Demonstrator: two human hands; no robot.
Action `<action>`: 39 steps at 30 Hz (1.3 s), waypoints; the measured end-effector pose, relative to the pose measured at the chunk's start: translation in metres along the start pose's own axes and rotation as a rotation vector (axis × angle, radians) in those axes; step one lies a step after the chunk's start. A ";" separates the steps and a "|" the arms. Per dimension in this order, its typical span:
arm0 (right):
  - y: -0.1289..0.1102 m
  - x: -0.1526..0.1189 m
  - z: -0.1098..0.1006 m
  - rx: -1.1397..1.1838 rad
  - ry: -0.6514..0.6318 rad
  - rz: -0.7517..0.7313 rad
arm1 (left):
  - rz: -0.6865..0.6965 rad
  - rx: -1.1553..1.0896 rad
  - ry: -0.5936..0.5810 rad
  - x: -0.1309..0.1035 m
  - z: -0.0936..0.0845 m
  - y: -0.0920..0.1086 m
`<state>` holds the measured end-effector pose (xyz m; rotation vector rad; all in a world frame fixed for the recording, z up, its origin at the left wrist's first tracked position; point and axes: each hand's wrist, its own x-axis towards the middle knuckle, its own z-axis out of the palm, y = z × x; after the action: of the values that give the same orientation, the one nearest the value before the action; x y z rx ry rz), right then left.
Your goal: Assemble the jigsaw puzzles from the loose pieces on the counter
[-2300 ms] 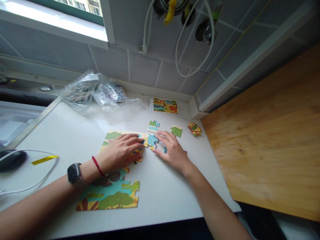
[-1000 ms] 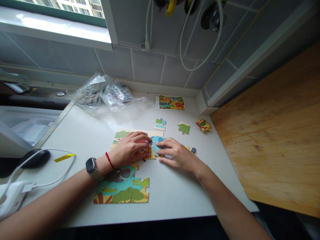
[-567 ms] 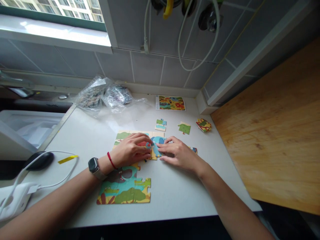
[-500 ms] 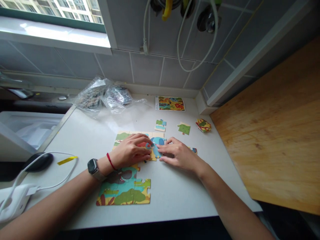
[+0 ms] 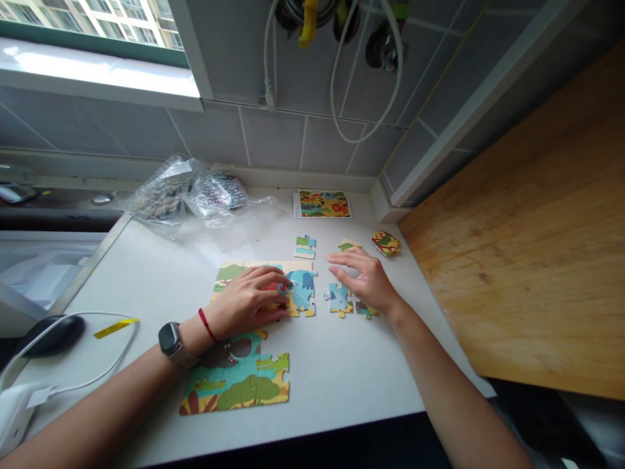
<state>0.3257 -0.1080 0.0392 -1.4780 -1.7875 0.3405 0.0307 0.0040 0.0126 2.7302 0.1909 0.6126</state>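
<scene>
My left hand (image 5: 256, 296) lies over the upper joined puzzle section (image 5: 303, 290), its fingertips beside a blue elephant and its palm hiding much of the picture. A lower joined section (image 5: 234, 381) with a hippo and green bushes is partly under my left wrist. My right hand (image 5: 364, 277) hovers with thumb and fingers apart and nothing between them. Just below it is a loose light-blue puzzle piece (image 5: 338, 298), and a darker piece (image 5: 365, 309) sits by the wrist. Behind the fingers, a green puzzle piece (image 5: 349, 245) is partly covered.
Toward the back are a pair of puzzle pieces (image 5: 305, 246), a picture card (image 5: 323, 204) and a small pile of pieces (image 5: 386, 243). Clear plastic bags (image 5: 195, 195) lie back left. A white cable (image 5: 131, 348) and black mouse-like object (image 5: 53, 335) are left. A wooden board (image 5: 537, 260) stands right.
My right hand has left the elephant part of the puzzle and moved right and back, uncovering the loose light-blue piece. My left hand stays on the puzzle. The view has shifted slightly.
</scene>
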 end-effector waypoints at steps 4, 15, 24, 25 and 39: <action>0.031 0.000 -0.021 -0.288 0.100 0.172 | -0.053 0.019 -0.057 -0.001 0.001 0.002; 0.049 -0.005 -0.018 -0.415 -0.002 0.276 | -0.060 0.061 -0.098 0.000 0.001 0.003; 0.037 -0.003 -0.017 -0.327 -0.048 0.234 | -0.104 0.075 -0.142 -0.004 0.003 0.003; 0.034 -0.003 -0.017 -0.291 -0.064 0.221 | -0.111 0.075 -0.153 -0.004 0.004 0.002; 0.034 -0.001 -0.009 -0.162 0.103 0.186 | -0.146 0.058 -0.193 -0.007 -0.004 -0.004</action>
<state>0.3567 -0.1020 0.0231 -1.7502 -1.6312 0.2112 0.0229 0.0075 0.0121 2.7781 0.3617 0.3053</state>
